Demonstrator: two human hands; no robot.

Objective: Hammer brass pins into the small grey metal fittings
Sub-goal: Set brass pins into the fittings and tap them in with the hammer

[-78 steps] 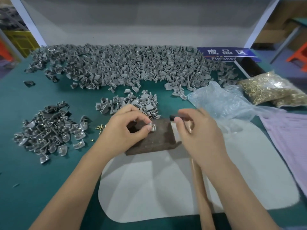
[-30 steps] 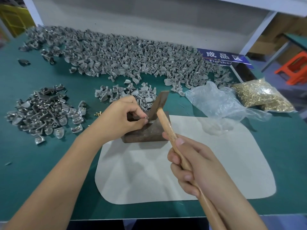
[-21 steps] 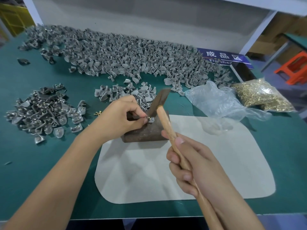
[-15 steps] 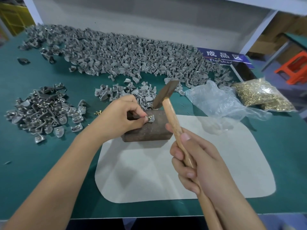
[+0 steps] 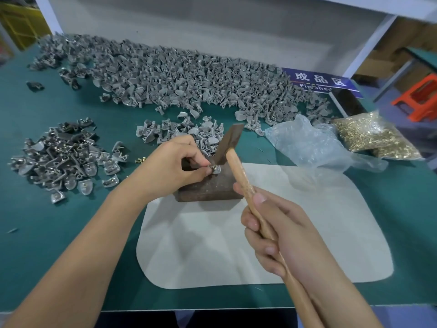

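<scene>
My left hand (image 5: 176,162) pinches a small grey fitting (image 5: 216,170) with a brass pin in it on top of a dark metal block (image 5: 208,188). My right hand (image 5: 281,235) grips the wooden handle of a hammer (image 5: 241,176). The hammer's dark head (image 5: 230,143) has its lower end down at the fitting, right beside my left fingertips. The block stands at the far edge of a pale mat (image 5: 260,233).
A big heap of grey fittings (image 5: 184,76) runs along the back, a small pile (image 5: 182,133) lies behind the block, and a pile with pins fitted (image 5: 63,157) sits left. Bags of brass pins (image 5: 373,138) and a clear plastic bag (image 5: 312,145) lie right.
The hammer head, raised half a second ago, has come down onto the fitting. My left hand has kept its pinch on the fitting throughout.
</scene>
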